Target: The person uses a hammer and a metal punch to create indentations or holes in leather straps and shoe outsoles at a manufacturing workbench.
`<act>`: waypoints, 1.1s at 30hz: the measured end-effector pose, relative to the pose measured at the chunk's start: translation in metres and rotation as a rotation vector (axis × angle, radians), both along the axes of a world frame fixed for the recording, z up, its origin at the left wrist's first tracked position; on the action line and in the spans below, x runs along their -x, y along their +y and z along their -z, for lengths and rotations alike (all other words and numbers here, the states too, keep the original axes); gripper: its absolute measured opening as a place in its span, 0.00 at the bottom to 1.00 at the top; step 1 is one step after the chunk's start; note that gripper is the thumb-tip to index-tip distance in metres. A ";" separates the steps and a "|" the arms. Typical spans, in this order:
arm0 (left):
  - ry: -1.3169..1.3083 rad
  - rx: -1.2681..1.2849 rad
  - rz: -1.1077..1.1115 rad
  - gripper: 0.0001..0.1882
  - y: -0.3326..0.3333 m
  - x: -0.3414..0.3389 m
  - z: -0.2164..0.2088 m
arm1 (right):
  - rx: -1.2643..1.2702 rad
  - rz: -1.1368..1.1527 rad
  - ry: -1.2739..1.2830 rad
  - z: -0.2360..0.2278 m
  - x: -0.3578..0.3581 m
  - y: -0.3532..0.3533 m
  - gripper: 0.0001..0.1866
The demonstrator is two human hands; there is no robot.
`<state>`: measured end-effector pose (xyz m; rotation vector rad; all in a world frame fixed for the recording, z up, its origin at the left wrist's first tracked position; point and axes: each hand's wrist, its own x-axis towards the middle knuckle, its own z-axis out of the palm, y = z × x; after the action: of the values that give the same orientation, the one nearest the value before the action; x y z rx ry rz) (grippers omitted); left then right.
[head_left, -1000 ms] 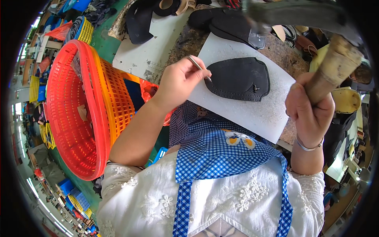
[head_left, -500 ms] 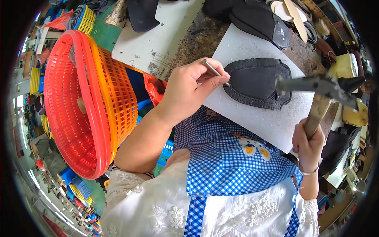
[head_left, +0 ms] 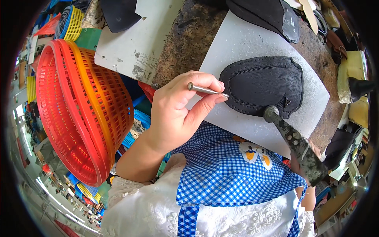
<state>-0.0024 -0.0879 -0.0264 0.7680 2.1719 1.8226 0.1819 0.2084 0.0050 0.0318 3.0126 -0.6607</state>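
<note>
My left hand (head_left: 169, 112) pinches a slim metal punch (head_left: 205, 90) between thumb and fingertips. The tool slants, its tip at the rounded left edge of a black leather shoe upper piece (head_left: 258, 85). Small holes follow that piece's rim, and a stitched line runs inside them. Under the leather lies a white board (head_left: 233, 43). My right hand (head_left: 315, 149) is closed round a hammer (head_left: 294, 140), mostly hidden behind the dark metal head. The hammer's round face appears over the leather's lower right edge; whether it touches is unclear.
More black shoe pieces (head_left: 262, 15) lie at the far side of the board. A second white board (head_left: 158, 27) rests on the worn table (head_left: 189, 39). Red and orange plastic baskets (head_left: 100, 106) stand to the left. A yellow block (head_left: 351, 71) sits at right.
The hammer has swung down and toward me, its head now in front of my right hand. The punch leans flatter in my left hand. The whole view has shifted slightly.
</note>
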 end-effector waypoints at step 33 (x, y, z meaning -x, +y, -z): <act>-0.174 0.141 -0.158 0.07 0.016 0.028 -0.036 | 0.492 0.298 0.200 -0.043 0.061 -0.024 0.07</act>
<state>-0.0308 -0.0724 0.0099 0.4031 2.2715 1.7105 0.1209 0.1843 0.0476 0.4187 2.9541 -1.4948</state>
